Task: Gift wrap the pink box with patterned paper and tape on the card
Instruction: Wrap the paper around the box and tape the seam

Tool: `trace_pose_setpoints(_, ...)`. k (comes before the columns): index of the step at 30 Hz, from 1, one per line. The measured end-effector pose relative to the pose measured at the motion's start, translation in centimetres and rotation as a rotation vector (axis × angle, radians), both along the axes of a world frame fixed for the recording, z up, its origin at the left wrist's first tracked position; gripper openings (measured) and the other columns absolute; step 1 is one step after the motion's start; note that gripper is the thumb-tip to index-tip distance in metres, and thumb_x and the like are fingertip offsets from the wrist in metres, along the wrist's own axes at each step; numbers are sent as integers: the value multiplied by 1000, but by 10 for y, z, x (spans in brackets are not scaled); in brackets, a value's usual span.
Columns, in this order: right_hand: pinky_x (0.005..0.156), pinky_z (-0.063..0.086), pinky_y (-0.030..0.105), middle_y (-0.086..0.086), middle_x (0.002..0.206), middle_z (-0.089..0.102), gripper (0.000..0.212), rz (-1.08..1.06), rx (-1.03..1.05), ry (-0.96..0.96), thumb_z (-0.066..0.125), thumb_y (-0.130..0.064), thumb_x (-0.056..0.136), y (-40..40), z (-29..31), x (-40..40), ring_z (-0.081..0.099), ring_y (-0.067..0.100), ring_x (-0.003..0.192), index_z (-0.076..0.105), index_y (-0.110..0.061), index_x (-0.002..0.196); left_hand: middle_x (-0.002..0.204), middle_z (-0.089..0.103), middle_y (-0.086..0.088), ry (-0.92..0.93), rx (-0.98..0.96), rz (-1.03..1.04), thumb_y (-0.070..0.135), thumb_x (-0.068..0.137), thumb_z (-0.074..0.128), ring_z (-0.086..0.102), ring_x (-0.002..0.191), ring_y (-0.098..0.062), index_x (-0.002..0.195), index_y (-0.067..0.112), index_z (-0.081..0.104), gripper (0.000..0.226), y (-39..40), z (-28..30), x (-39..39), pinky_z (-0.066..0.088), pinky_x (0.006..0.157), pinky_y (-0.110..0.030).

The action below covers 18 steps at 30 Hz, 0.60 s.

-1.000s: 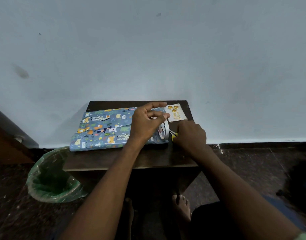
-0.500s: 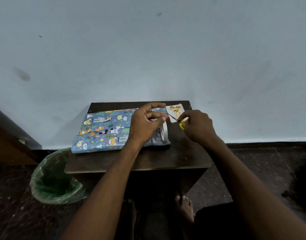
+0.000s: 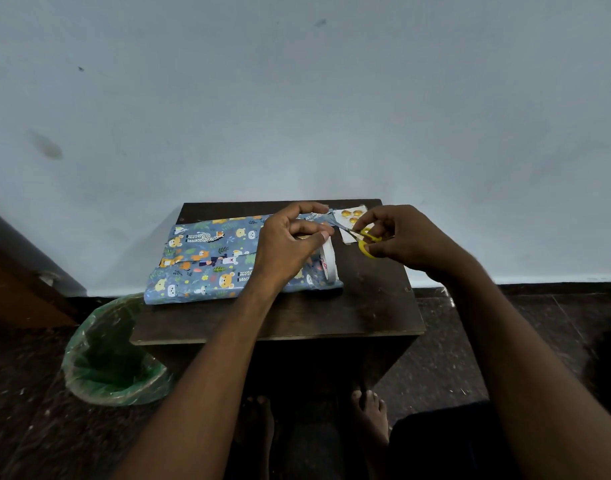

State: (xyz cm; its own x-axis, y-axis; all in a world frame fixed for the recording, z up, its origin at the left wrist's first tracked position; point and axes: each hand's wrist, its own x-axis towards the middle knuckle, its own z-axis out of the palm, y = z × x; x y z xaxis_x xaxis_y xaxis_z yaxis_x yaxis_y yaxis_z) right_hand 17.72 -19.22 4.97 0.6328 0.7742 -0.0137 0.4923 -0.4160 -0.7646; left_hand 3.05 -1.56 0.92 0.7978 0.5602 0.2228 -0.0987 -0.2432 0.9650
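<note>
A: Starting at the left, what's there?

B: A bin lined with green plastic (image 3: 111, 355) stands on the floor beside the counter (image 3: 279, 317). On the counter lies the box (image 3: 207, 261), already covered in the blue animal-patterned paper; no pink shows anywhere, so I judge the wrapping itself is essentially done.

A: And the left hand?

B: The left hand (image 3: 290, 242) hovers over the box's right end, wrist raised. Its fingers (image 3: 309, 230) are curled, index and thumb apparently pinching a strip pulled from the tape roll (image 3: 329, 261), which stands on edge just below them. The strip is too thin to see clearly.

A: The right?

B: The right hand (image 3: 406, 237) grips small yellow-handled scissors (image 3: 364, 239), fingers curled round the loops, blades pointing left toward the pinched strip. Whether the blades are apart or together I cannot tell.

A: So what's left?

B: The card (image 3: 349, 218), white with gold dots, lies on the counter's far right corner, partly behind the scissors, not yet taped on. Cutting a piece and fixing the card seems to be what remains.
</note>
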Motion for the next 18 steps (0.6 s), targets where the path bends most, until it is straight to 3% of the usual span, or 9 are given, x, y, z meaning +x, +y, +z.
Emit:
trace_pose_setpoints(9, 79, 55, 40, 6, 81, 74, 30, 18, 9, -27, 81, -7, 77, 5, 2, -3, 66, 15, 73, 77, -29, 97, 90, 83, 0, 11, 56, -14, 6, 91, 81, 80, 95, -16, 121, 19, 74, 33, -1, -2, 2, 60, 94, -35)
trace_pose_setpoints(13, 78, 55, 35, 2, 81, 74, 32, 30, 20, -48, 81, -7, 78, 7, 5, -8, 70, 24, 81, 79, -30, 99, 90, 83, 3, 20, 104, -12, 6, 92, 80, 78, 85, -10, 120, 21, 74, 33, -2, -1, 2, 57, 84, -27)
trace_pose_setpoints(18, 72, 46, 29, 4, 78, 73, 28, 19, 14, -130, 82, -8, 81, 9, 5, -7, 62, 10, 73, 80, -29, 98, 90, 83, 3, 14, 113, -1, 8, 92, 82, 77, 81, -8, 121, 20, 73, 33, 0, -2, 2, 57, 82, -26)
